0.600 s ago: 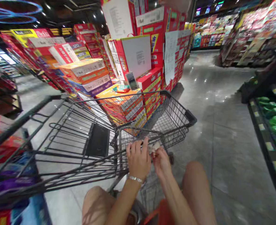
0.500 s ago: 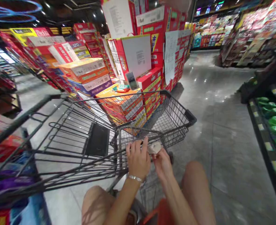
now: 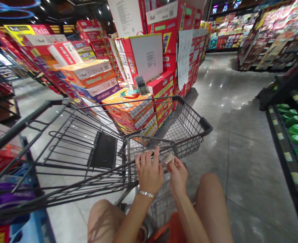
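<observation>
my left hand (image 3: 149, 173) lies back upward, fingers extended, beside my right hand (image 3: 178, 175), its fingertips pinched, forearms (image 3: 134, 215) reaching forward between bent knees (image 3: 211, 195).

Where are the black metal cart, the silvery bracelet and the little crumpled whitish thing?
Black metal cart (image 3: 104, 150): head view, flat panel.
Silvery bracelet (image 3: 146, 193): head view, band.
Crumpled whitish thing (image 3: 168, 158): head view, middle.

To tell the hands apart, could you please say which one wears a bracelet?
The left hand, lying against the shopping cart, wears the silvery bracelet; the right hand, its wrist bare, pinches a pale piece.
</observation>
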`<state>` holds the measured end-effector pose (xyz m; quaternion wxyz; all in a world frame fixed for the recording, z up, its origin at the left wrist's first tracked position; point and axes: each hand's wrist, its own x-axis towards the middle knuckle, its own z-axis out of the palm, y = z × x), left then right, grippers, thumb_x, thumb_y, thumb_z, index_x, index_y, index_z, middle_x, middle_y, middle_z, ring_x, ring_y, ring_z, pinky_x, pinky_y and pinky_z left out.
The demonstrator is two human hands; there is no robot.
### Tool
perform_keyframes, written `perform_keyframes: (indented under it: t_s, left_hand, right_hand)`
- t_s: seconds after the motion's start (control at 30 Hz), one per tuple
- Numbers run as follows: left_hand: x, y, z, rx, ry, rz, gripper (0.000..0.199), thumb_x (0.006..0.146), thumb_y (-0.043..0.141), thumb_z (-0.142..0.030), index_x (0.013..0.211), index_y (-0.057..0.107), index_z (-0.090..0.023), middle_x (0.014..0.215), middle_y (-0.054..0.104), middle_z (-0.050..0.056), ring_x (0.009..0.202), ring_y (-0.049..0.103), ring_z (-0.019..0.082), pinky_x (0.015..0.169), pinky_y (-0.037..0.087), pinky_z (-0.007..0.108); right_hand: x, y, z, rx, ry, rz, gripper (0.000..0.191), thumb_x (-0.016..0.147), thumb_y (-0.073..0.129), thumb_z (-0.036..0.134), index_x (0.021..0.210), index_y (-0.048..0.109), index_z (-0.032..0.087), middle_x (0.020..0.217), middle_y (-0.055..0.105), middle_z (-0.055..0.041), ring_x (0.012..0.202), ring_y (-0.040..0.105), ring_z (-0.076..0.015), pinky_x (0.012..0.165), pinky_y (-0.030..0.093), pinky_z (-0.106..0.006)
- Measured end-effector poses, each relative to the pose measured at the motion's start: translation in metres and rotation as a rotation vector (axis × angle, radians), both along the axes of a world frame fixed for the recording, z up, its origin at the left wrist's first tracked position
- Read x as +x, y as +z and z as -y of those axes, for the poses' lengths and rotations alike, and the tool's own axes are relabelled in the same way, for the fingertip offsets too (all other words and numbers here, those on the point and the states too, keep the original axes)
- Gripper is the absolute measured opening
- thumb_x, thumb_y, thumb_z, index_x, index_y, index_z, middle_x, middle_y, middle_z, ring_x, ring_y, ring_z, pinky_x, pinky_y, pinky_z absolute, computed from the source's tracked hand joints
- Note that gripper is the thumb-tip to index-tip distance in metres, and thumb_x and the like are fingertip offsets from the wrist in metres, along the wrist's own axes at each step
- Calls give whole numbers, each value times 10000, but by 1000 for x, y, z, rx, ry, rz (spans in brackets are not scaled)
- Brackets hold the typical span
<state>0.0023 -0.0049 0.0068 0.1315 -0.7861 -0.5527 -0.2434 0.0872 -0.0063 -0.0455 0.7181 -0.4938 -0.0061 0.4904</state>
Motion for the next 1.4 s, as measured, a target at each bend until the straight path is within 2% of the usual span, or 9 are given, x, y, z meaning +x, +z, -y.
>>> perform_keyframes:
  t_s: [0.13,0.3,0.47,0.63,0.8,0.97,1.1,1.27,1.4]
  left_hand:
    - [0,2,0,-22,-14,8,553,766,559,-204,1312,491,-151,1091,567,113,1071,475,261,1039,231,453]
    - [-1,3,1,-36,-32,25,630,678,529,-134,1308,492,-143,1090,560,116,1068,468,264,1019,247,451]
    - [-2,1,2,-28,-40,28,690,620,505,-108,1309,490,-145,1074,555,116,1065,462,265,1006,259,448]
    - [-1,1,1,-32,-39,22,682,630,511,-121,1311,489,-138,1082,553,122,1067,459,271,1008,256,451]
    - [-1,6,1,-85,-37,14,676,652,512,-112,1326,474,-139,1109,556,121,1083,460,272,1009,263,449]
    - [0,5,3,-87,-14,19,685,650,511,-105,1331,470,-154,1114,567,119,1085,474,275,1018,263,470]
    - [0,2,3,-41,-4,20,671,648,508,-102,1316,488,-151,1096,574,122,1074,483,275,1013,273,472]
    - [-1,1,2,-42,-14,11,664,660,492,-92,1321,486,-153,1096,575,117,1070,481,264,1018,273,456]
    - [-2,1,2,-37,-11,7,663,662,490,-88,1321,491,-159,1098,571,110,1075,477,259,1027,270,445]
  right_hand:
    - [-12,5,-5,72,68,-57,372,485,794,283,819,693,154,713,693,8,584,544,-99,557,405,-215]
    - [-13,3,-5,123,102,-182,305,452,793,229,727,672,173,571,618,52,479,460,-67,493,359,-194]
    - [-12,-2,-3,133,105,-168,289,452,796,221,704,662,177,536,594,56,457,438,-66,467,336,-192]
    - [-9,4,7,146,155,-143,258,461,796,224,682,674,170,562,631,29,471,471,-78,479,365,-206]
    - [2,1,16,151,53,-162,196,459,756,198,636,676,172,530,587,51,434,385,-47,413,292,-183]
    - [5,-3,9,25,-26,-98,173,467,734,194,614,649,165,570,602,35,466,418,-59,403,309,-181]
    - [2,-1,-5,82,64,-154,160,497,706,187,616,598,178,618,597,36,466,423,-52,393,340,-172]
    - [8,-7,-9,208,237,-304,152,560,660,190,604,516,216,515,456,72,421,379,-64,375,362,-189]
    - [13,-9,-3,259,236,-403,191,577,677,167,626,500,219,529,432,79,432,376,-60,394,352,-183]
